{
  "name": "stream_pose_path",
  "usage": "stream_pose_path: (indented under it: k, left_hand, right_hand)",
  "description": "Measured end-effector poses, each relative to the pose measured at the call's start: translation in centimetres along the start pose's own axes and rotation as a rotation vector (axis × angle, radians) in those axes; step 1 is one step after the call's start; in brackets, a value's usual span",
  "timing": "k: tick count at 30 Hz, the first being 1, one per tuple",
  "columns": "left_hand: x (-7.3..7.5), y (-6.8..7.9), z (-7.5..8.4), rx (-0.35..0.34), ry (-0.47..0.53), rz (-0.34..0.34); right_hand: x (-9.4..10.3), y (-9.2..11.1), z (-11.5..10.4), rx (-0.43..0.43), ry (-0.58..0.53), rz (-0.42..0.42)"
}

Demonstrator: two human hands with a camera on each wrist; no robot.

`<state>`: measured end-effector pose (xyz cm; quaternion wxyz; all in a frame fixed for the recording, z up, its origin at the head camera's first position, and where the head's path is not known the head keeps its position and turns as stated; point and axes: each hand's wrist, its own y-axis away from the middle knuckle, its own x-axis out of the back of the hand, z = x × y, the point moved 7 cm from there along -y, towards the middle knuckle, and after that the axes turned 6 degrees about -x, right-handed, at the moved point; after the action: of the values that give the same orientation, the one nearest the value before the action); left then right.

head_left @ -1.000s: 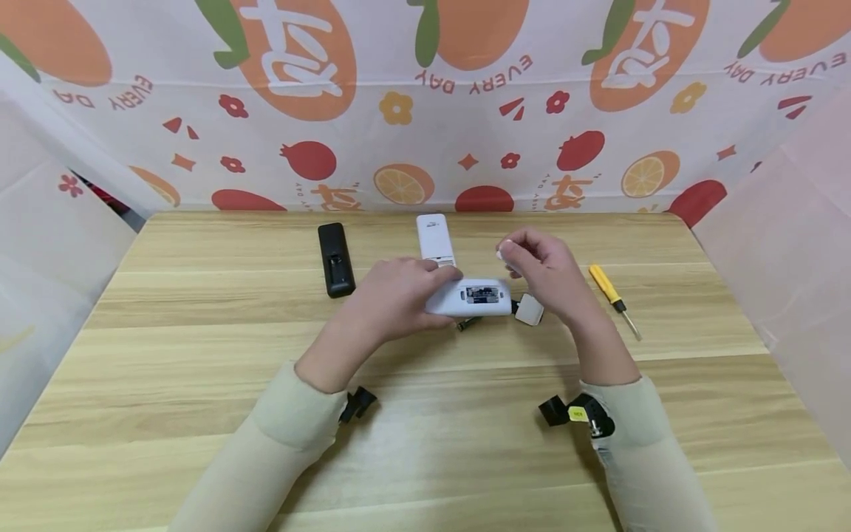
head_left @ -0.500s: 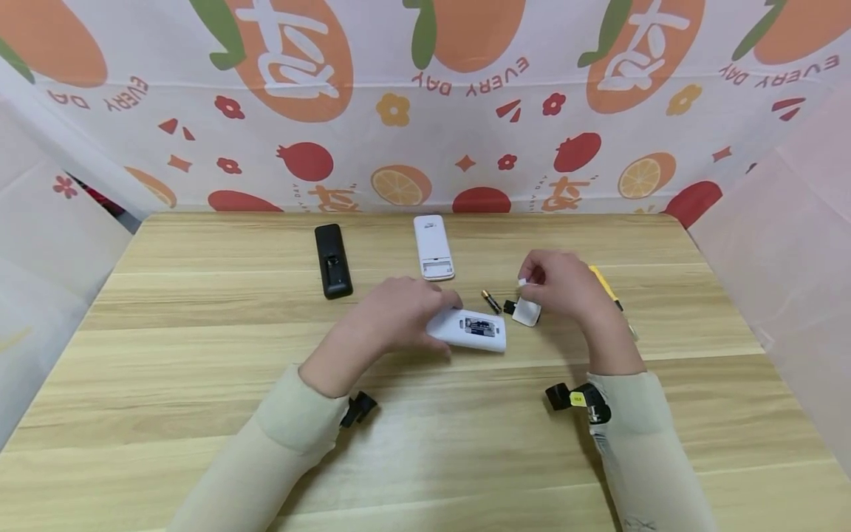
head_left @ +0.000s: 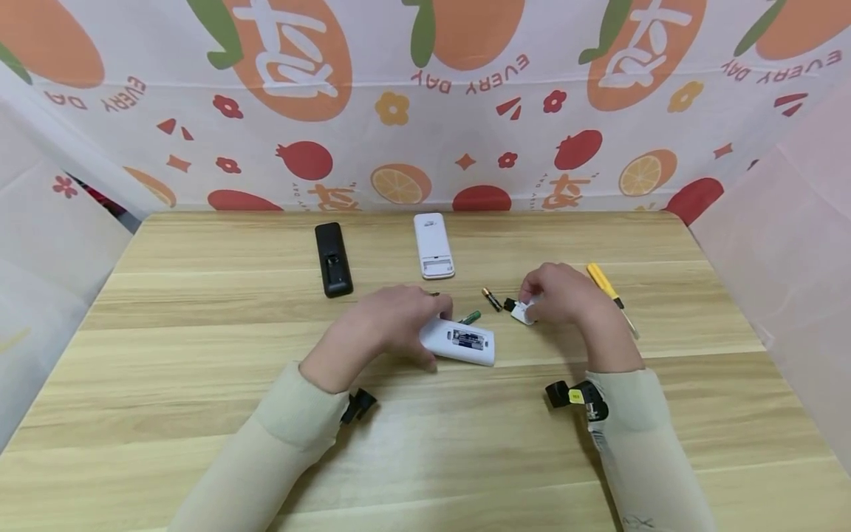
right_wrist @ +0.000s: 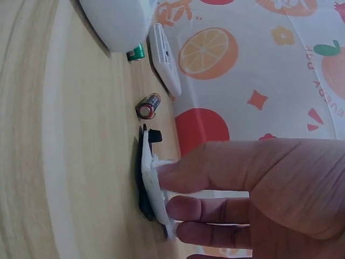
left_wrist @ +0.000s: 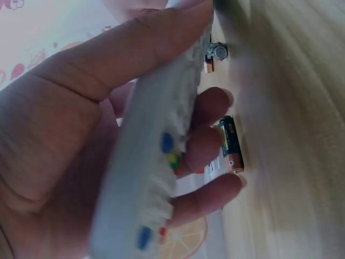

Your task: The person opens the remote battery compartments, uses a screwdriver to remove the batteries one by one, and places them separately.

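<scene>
My left hand (head_left: 402, 325) grips one end of a white remote control (head_left: 439, 342), whose back faces up with batteries (head_left: 468, 340) in its uncovered compartment. The left wrist view shows its buttons from below, with my thumb along one edge. To the right, my right hand (head_left: 561, 295) is low over the table. Its thumb and fingertips pinch a small white battery cover (right_wrist: 153, 189), partly hidden by the fingers. A black cover (right_wrist: 143, 202) lies under it. Loose batteries lie between the hands: a green one (head_left: 470, 318) and a dark one with a copper end (head_left: 492, 299).
Toward the back lie a black remote (head_left: 334, 260) and another white remote (head_left: 433, 246), both with uncovered battery compartments. A yellow-handled screwdriver (head_left: 612, 295) is right of my right hand. A fruit-print cloth (head_left: 465, 111) hangs behind the table.
My left hand has brought the white remote down toward the front, uncovering the loose batteries. My right hand, pinching a small white piece, has lowered to the covers on the table.
</scene>
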<state>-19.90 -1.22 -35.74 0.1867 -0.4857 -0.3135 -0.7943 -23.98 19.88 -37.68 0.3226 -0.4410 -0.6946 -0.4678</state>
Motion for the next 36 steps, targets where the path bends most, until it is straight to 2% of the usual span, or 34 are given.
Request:
stream_pose_path:
  k: [4, 8, 15, 18, 21, 27, 32, 36]
  left_hand:
    - [-0.4, -0.1, -0.2, 0.031, 0.003, -0.023]
    - [-0.5, -0.2, -0.5, 0.055, -0.007, -0.010]
    - [-0.2, -0.2, -1.3, 0.119, -0.062, 0.020]
    - [-0.1, -0.2, -1.6, 0.128, -0.090, 0.028]
    - [-0.1, -0.3, -1.7, 0.131, -0.095, 0.029]
    - [-0.4, -0.3, -2.0, 0.135, -0.105, 0.027]
    - [-0.6, -0.2, -2.1, 0.128, -0.110, 0.046]
    - [-0.4, 0.0, -2.2, 0.115, -0.113, 0.074]
  right_hand:
    - [0.4, 0.2, 0.0, 0.009, -0.003, 0.027]
    - [1.4, 0.3, 0.5, -0.004, -0.014, 0.109]
    - [3.6, 1.1, 3.1, -0.140, -0.044, 0.256]
    - [4.2, 1.4, 4.7, -0.212, -0.045, 0.283]
    - [4.4, 1.7, 6.9, -0.280, -0.039, 0.270]
    - [3.3, 1.7, 10.7, -0.367, -0.073, 0.159]
    - [2.9, 1.0, 11.5, -0.366, -0.072, 0.185]
    - [3.2, 0.8, 10.4, -0.334, -0.087, 0.193]
